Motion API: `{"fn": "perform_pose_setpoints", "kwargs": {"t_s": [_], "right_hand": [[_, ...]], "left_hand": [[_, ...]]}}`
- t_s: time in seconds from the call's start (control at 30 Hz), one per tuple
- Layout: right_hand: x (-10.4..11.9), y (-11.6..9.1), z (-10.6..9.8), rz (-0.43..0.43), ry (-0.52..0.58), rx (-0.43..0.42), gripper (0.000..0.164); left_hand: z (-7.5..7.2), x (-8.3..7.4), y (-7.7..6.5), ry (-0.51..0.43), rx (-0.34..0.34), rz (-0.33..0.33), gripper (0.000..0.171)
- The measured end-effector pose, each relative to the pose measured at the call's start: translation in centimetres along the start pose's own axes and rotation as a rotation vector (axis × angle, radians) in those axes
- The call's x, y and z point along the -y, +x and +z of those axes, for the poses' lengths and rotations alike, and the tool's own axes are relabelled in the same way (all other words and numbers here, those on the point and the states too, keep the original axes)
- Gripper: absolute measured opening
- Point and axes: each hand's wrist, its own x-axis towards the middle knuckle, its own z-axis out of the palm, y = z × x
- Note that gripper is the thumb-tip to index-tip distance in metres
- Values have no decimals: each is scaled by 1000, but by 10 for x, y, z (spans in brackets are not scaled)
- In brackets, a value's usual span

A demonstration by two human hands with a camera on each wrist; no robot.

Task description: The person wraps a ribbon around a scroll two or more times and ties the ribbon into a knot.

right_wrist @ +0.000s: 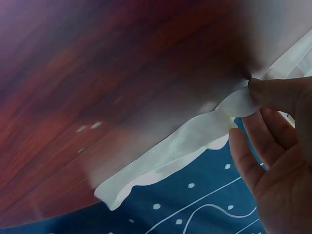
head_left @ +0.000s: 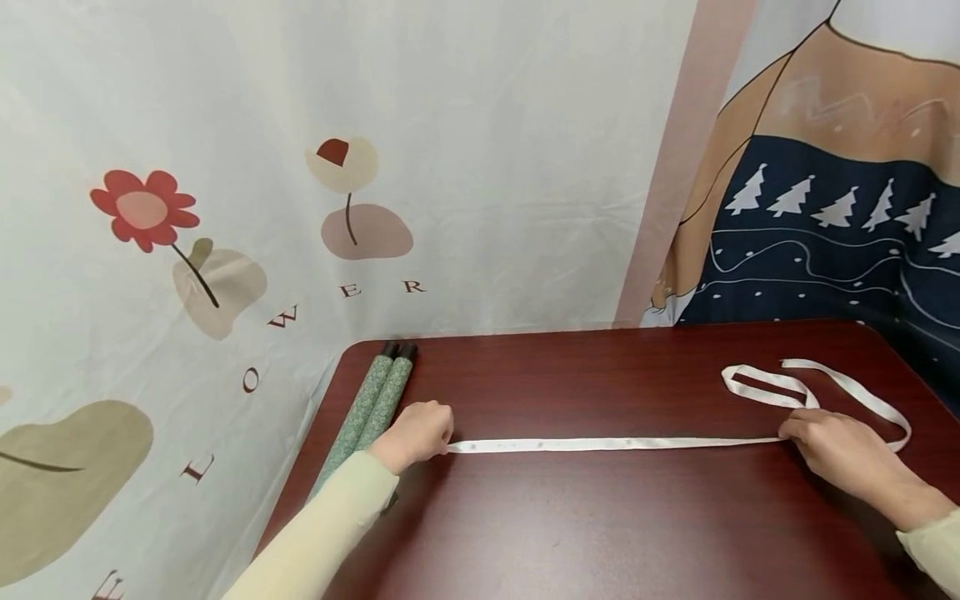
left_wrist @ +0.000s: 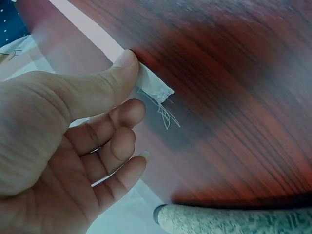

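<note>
White ribbon (head_left: 615, 443), pulled straight across the counter (head_left: 570, 525), and I can't tell whether that stretch touches the surface or sits just above it! Left hand (head_left: 416, 433) has one end toward the counter's left side, grip pinching it under the thumb, and look, a frayed tip (left_wrist: 158, 87) with loose threads pokes out past that thumb. Over toward the counter's right side, the right hand (head_left: 843, 454) pinches the ribbon too, thumb against finger, while the spare length loops loosely at the counter's far right. Pale yellow sleeves (head_left: 322, 533) on both arms. Two green speckled rolls (head_left: 362, 400) with black ends lie side by side along the counter's left edge. Beyond the counter's far edge hangs flower-print cloth (head_left: 510, 167), and past its far right corner, navy cloth (head_left: 817, 258) with white fir trees!
</note>
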Motion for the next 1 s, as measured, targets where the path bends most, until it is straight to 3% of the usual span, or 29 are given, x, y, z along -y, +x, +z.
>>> {"fn": "perform_pose_setpoints", "kwargs": {"t_s": [0.23,0.57,1.0], "right_hand": [[-10,-10,-3,81,-36,34,20],[-26,-22,-7,211,-46,127,13],[-38,-29,-4,218,-77,166,11]], "left_hand": [[-3,8,-11,11,-27,-5,47],[-2,19,-19,0,4,-40,52],[-2,25,-24,-10,28,-58,48]]}}
